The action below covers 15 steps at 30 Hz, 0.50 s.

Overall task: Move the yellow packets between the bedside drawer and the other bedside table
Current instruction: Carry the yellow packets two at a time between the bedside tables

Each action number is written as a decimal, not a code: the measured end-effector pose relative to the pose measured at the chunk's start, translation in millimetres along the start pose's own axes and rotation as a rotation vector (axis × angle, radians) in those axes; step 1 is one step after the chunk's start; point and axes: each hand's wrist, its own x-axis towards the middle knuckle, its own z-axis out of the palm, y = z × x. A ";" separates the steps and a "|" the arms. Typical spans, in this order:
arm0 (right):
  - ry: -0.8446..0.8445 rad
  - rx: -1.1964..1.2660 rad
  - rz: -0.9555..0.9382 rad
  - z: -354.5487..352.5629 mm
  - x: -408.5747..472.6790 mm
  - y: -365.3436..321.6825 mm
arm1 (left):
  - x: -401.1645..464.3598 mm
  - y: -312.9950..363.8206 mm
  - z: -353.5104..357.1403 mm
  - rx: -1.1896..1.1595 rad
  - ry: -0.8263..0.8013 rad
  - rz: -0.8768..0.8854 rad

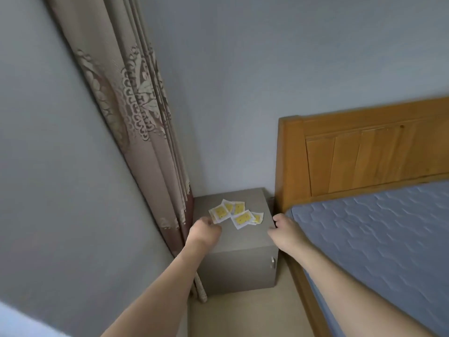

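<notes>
Yellow packets [237, 214] lie in a loose, overlapping fan on the grey surface of the bedside table [243, 239], which stands in the corner between the patterned curtain [136, 132] and the wooden headboard [364, 154] of the bed. The packets look thin, flat and slippery, so the likely trouble is that a grab at one edge lifts only the nearest packet and drags or scatters the others, and one pushed toward the back or the curtain side could slide off the surface into the gap by the wall, where it would be hard to reach. Because they overlap, a pinch from the side may also fold or crumple a corner rather than gather the whole fan, so sweeping them together first seems safer. The left hand [205, 229] sits at the left end of the fan with its fingers curled under, and it touches or pinches the edge of the nearest packet; the picture is too blurred to say whether it truly grips it. The right hand [283, 227] hovers at the right edge of the table top, next to the mattress [376, 239], its fingers loosely bent and holding nothing, well clear of the packets. The small handle [272, 262] on the table front is untouched.
</notes>
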 end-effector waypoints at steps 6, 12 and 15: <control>-0.066 0.151 0.197 30.4 159.2 -24.0 | 144.6 8.8 -3.8 -0.040 -0.008 -0.180; -0.092 0.754 0.737 96.6 308.1 -16.2 | 317.1 -16.7 50.5 -0.091 -0.050 -0.267; -0.066 0.882 0.891 158.8 385.0 18.0 | 420.1 -56.7 116.8 -0.071 -0.103 -0.337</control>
